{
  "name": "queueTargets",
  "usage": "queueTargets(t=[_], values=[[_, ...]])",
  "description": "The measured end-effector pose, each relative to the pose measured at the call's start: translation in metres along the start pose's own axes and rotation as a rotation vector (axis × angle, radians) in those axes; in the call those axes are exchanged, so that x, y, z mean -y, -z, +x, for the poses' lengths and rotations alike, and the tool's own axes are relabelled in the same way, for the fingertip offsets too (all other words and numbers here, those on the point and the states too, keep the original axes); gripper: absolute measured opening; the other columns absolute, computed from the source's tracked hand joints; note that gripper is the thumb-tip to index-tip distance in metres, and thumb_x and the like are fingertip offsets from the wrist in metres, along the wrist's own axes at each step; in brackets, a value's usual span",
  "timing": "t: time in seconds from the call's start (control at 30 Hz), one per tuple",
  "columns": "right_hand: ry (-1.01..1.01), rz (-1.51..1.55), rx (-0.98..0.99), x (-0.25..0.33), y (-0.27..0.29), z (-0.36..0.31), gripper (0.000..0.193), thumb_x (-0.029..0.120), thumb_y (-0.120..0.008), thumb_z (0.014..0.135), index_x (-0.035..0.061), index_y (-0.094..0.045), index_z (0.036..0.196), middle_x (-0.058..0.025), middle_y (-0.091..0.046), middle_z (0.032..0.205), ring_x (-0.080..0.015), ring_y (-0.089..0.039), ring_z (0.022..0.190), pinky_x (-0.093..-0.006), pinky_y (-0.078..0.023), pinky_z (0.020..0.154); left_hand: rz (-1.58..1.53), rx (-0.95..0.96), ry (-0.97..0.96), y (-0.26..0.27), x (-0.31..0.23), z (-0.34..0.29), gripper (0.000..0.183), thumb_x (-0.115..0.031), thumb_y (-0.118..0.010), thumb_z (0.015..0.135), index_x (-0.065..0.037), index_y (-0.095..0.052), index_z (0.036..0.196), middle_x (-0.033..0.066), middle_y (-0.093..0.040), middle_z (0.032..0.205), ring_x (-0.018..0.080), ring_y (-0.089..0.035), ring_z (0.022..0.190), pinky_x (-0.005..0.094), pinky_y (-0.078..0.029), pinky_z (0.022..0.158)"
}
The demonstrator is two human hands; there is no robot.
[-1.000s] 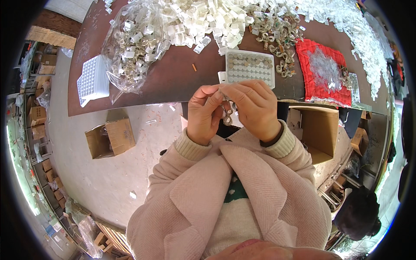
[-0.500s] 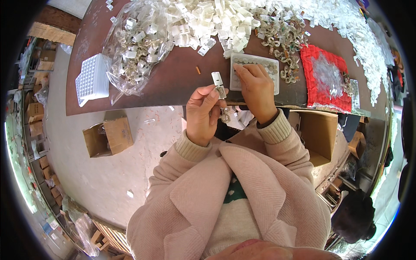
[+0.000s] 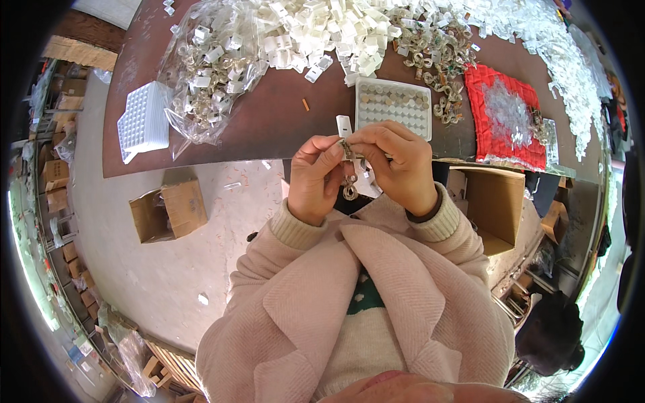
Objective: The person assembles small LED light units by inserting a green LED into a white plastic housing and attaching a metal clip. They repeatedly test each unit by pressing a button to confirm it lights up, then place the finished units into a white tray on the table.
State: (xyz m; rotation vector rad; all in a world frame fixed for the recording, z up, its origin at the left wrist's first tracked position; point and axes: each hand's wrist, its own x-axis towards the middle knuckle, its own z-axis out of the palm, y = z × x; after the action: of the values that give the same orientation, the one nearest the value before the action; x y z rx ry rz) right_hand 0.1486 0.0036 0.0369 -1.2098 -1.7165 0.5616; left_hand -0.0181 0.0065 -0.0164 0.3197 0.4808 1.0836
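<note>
My left hand (image 3: 314, 180), fingers closed, holds a small electronic module up at the table's front edge. The module has a white plastic casing (image 3: 344, 125) at its top, and a coil of clear wire (image 3: 350, 191) hangs below it. My right hand (image 3: 406, 171) meets it from the right, thumb and fingertips pinched at the module's middle. Whatever sits between those fingertips is too small and covered to make out. Just beyond the right hand lies a white pocketed tray (image 3: 396, 82) with rows of small round grey discs (image 3: 395, 98).
White plastic casings (image 3: 329, 30) are heaped at the back, beside wired modules (image 3: 440, 57). A clear bag (image 3: 208, 87) of modules and stacked white trays (image 3: 144, 124) stand left. A red cloth (image 3: 480, 101) lies right. Cardboard boxes (image 3: 185, 208) sit below the table.
My right hand has moved from over the tray, left and toward me, to the module in my left hand. The tray's discs are now uncovered. My left hand has hardly moved.
</note>
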Motion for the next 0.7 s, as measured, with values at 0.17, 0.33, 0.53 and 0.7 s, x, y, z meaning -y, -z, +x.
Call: queueTargets(t=[0.17,0.33,0.53,0.7], values=[[0.146,-0.061,-0.036,0.005,0.001,-0.012,0.023,0.003,-0.074,0.080,0.0036,-0.073,0.103,-0.0106,-0.070,0.091,-0.0277,-0.066,0.081,-0.0340,-0.053,0.068,-0.075,-0.069,-0.028,-0.007,0.005,-0.004,0.010,-0.003,-0.063,0.097,-0.003,-0.067,0.106,0.0096,-0.071,0.092,0.0111,-0.065,0.063,0.0181,-0.041,0.041],[-0.069,0.167,-0.111,0.010,0.000,-0.018,0.029,0.007,-0.072,0.087,0.0010,-0.071,0.115,-0.0102,-0.071,0.094,-0.0179,-0.066,0.080,-0.0300,-0.053,0.067,-0.074,0.034,0.051,-0.013,-0.001,-0.010,0.011,-0.005,-0.065,0.096,-0.004,-0.067,0.106,0.0097,-0.071,0.092,0.0122,-0.064,0.067,0.0214,-0.051,0.056],[-0.630,0.750,0.004,0.001,0.006,-0.010,0.023,0.009,-0.068,0.094,-0.0022,-0.068,0.114,-0.0079,-0.072,0.091,-0.0084,-0.066,0.073,-0.0197,-0.051,0.059,-0.040,0.073,0.127,-0.018,0.004,-0.013,0.014,-0.008,-0.067,0.095,-0.003,-0.066,0.109,0.0101,-0.070,0.092,0.0138,-0.064,0.070,0.0263,-0.053,0.064],[0.039,0.434,-0.149,0.001,0.003,-0.014,0.021,-0.004,-0.074,0.085,0.0004,-0.071,0.105,-0.0110,-0.072,0.099,-0.0156,-0.070,0.087,-0.0273,-0.055,0.075,-0.096,0.167,0.095,-0.020,0.006,-0.012,0.015,-0.016,-0.068,0.096,-0.008,-0.066,0.109,0.0048,-0.069,0.092,0.0107,-0.063,0.075,0.0151,-0.039,0.045]])
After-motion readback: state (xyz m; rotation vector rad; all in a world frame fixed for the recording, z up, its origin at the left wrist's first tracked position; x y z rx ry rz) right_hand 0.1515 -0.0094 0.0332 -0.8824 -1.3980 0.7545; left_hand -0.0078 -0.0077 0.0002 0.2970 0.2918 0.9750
